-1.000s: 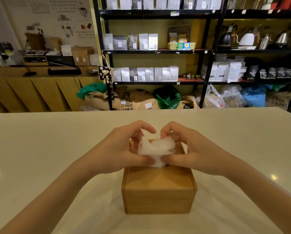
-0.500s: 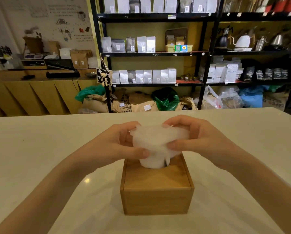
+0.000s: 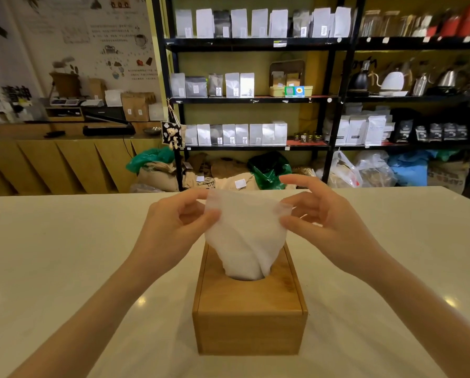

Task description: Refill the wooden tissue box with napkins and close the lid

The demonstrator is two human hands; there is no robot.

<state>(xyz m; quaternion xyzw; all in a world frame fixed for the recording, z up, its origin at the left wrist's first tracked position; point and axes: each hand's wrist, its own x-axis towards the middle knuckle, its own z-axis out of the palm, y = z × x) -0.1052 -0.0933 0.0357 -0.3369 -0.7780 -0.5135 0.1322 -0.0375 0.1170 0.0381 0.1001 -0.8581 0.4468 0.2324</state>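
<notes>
Wood shows first, nearest of all: the wooden tissue box (image 3: 248,320) is set on the white table (image 3: 64,255) at 6 o'clock, and its lid (image 3: 247,293) is shut flat on top. A napkin (image 3: 246,233) is pulled up through the round hole in the lid, most likely so the next one can be grabbed easily. Its left corner, at 10 o'clock from the hole, is pinched by the left hand (image 3: 173,227). Its right corner, at 2 o'clock, is pinched by the thumb and a finger of the right hand (image 3: 321,222), while the other fingers are spread loose. The napkin is held wide to be fluffed. Far off at 12 o'clock, bags are lined up on black shelves (image 3: 253,99).
</notes>
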